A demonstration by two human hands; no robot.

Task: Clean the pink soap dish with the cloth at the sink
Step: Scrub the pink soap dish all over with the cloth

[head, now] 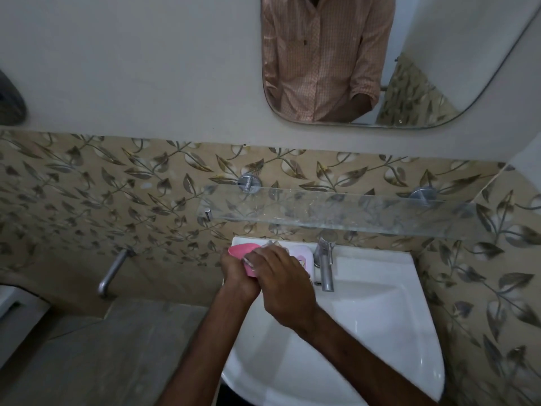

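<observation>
Gripping the pink soap dish (245, 254) from the left side, your left hand (238, 275) has its fingers curled tight around the dish's lower edge, holding it up over the back left corner of the white sink (377, 323). The dish is tilted on edge, its pink rim showing above and between your two hands. Your right hand (282, 284) lies over the dish from the right, fingers bent and pressed down on it; a bit of pale, thin cloth (270, 245) pokes out past your fingertips at the top, so that hand is closed on the cloth against the dish. How much of the cloth is bunched under your palm you cannot tell from here.

Just behind your right hand, on the sink's back ledge, sits a white box-like thing with a pink mark (301, 257), partly hidden by your knuckles. The metal tap (325, 266) stands just to the right of it, upright. Above the sink runs a glass shelf (351, 212) on two metal mounts, fixed to leaf-patterned tiles (102, 183). A mirror (380, 60) higher up reflects your checked shirt. A second metal spout (112, 272) sticks out of the wall to the left of the sink, well apart from your hands.
</observation>
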